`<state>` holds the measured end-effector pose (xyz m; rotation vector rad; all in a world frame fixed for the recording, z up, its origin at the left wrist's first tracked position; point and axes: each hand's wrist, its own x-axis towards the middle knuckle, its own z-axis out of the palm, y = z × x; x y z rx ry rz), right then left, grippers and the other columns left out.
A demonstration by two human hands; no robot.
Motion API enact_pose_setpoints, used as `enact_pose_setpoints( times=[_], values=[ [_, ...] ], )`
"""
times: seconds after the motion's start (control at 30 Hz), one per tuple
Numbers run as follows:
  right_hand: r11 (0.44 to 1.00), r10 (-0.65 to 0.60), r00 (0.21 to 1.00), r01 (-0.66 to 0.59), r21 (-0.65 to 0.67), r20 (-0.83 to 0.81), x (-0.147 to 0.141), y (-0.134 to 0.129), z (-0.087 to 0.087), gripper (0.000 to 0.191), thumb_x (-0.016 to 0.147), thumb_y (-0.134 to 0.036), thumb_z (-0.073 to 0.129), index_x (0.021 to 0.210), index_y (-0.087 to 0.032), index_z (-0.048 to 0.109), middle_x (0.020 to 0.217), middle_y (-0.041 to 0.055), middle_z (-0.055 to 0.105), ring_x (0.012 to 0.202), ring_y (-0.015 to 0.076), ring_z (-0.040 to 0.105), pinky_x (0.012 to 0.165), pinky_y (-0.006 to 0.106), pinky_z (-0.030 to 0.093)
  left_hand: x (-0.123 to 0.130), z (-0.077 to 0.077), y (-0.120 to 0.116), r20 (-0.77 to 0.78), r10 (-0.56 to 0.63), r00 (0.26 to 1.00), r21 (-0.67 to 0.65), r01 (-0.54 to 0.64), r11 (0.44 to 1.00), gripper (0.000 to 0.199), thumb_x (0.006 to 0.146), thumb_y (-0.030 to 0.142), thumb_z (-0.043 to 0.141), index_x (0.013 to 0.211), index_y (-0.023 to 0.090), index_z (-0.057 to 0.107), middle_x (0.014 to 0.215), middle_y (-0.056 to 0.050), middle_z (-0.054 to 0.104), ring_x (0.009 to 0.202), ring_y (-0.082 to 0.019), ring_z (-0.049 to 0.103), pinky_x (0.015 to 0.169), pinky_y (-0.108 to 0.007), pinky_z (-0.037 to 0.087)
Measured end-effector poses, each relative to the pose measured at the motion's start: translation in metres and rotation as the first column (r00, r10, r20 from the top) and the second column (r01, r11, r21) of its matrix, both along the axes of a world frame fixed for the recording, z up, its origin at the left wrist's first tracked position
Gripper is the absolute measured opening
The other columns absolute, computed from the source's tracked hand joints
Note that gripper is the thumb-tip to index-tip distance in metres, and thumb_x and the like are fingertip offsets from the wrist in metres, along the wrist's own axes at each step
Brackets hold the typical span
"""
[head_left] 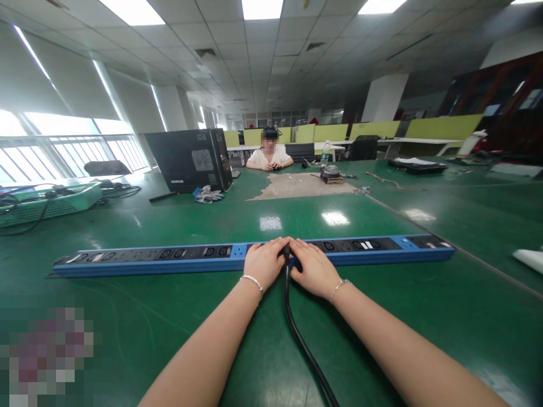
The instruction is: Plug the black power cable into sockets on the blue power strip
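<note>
Green table (169, 333) filled most of the view, with a pale worn patch (297, 186) on its far part. A person (270, 155) in a light top sat at the far side, forearms on the tabletop. Blue strip (148, 262) with black socket sections lay flat across the near part of the table, running left to right under both hands. Black PC case (182, 161) stood farther back, to the left; green basket (55, 204) with dark cords sat at the far left edge. Black cable (303, 339) ran from between the hands down the near tabletop and out of view at the bottom. Left hand (265, 261) and right hand (316, 268) rested on the strip near its middle, angled inward, fingertips meeting or nearly so just above the plug. Fingers of each hand were mostly together, slightly bent, not spread; thumbs pointed in toward the plug, but could not tell if they pinched it. Crumpled gloves (207, 195) lay by the PC case. Plug (287, 252) at the cable's end was at the strip, between the hands, partly hidden. Thin bracelets (253, 281) circled both wrists.
</note>
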<state>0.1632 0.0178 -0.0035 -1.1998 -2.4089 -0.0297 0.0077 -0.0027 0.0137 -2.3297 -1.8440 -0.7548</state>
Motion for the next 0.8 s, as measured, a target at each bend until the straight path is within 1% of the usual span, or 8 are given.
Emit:
enact_pose_setpoints(
  times=[0.13,0.33,0.5,0.57,0.67,0.73,0.8],
  values=[
    [1.0,-0.013,1.0,0.013,0.021,-0.005,0.0,0.002,-0.002,0.06,0.073,-0.02,0.044,0.133,-0.013,0.041,0.137,0.0084,0.044,0.127,0.0204,0.037,0.106,0.039,0.027,0.004,0.001,0.003,0.012,0.009,1.0,0.016,-0.01,1.0,0.035,0.084,0.031,0.048,0.119,0.034,0.051,0.115,0.002,0.064,0.102,-0.015,0.059,0.094,-0.035,0.038],
    [0.995,-0.043,0.999,0.045,0.086,-0.016,-0.003,0.001,-0.009,0.057,0.074,-0.019,0.045,0.131,-0.013,0.043,0.136,0.008,0.044,0.127,0.0209,0.036,0.106,0.04,0.027,0.011,-0.002,0.005,0.018,0.043,0.999,0.022,-0.043,0.999,0.037,0.084,0.022,0.045,0.119,0.032,0.051,0.116,0.002,0.063,0.104,-0.014,0.058,0.091,-0.033,0.039],
    [0.988,-0.056,0.998,0.061,0.143,-0.038,-0.005,0.001,-0.013,0.056,0.076,-0.021,0.044,0.131,-0.009,0.042,0.138,0.01,0.042,0.127,0.0213,0.036,0.107,0.039,0.025,0.011,-0.002,0.006,0.028,0.057,0.998,0.029,-0.058,0.998,0.035,0.085,0.021,0.043,0.118,0.032,0.052,0.114,0.001,0.064,0.103,-0.014,0.057,0.091,-0.033,0.038],
    [0.987,-0.058,0.998,0.062,0.145,-0.037,-0.005,0.0,-0.013,0.055,0.076,-0.021,0.044,0.129,-0.008,0.044,0.138,0.0111,0.042,0.127,0.0218,0.037,0.107,0.039,0.026,0.01,-0.002,0.006,0.022,0.047,0.999,0.027,-0.047,0.999,0.034,0.085,0.023,0.044,0.116,0.031,0.053,0.112,0.001,0.064,0.101,-0.015,0.058,0.09,-0.033,0.039],
    [0.987,-0.063,0.998,0.067,0.144,-0.029,-0.006,0.0,-0.012,0.052,0.075,-0.021,0.044,0.126,-0.009,0.049,0.137,0.0113,0.043,0.127,0.0228,0.037,0.107,0.04,0.026,0.009,-0.006,0.007,0.025,0.021,0.999,0.046,-0.022,0.999,0.034,0.085,0.019,0.043,0.116,0.03,0.052,0.11,0.0,0.065,0.101,-0.016,0.058,0.089,-0.034,0.04],
    [0.987,-0.069,0.997,0.072,0.144,-0.026,-0.006,-0.001,-0.011,0.052,0.075,-0.02,0.044,0.125,-0.009,0.049,0.136,0.0109,0.044,0.126,0.0226,0.038,0.107,0.039,0.026,0.008,-0.008,0.007,0.052,0.004,0.999,0.07,-0.008,0.998,0.034,0.085,0.018,0.042,0.116,0.028,0.051,0.11,-0.001,0.065,0.1,-0.016,0.058,0.09,-0.035,0.039],
    [0.987,-0.069,0.997,0.071,0.143,-0.02,-0.005,-0.001,-0.01,0.052,0.075,-0.02,0.044,0.126,-0.009,0.049,0.136,0.0109,0.044,0.126,0.0223,0.038,0.107,0.039,0.026,0.009,-0.007,0.009,0.125,-0.013,0.992,0.104,0.0,0.995,0.032,0.086,0.018,0.041,0.115,0.025,0.052,0.11,-0.002,0.065,0.1,-0.016,0.058,0.091,-0.034,0.04]
  ],
)
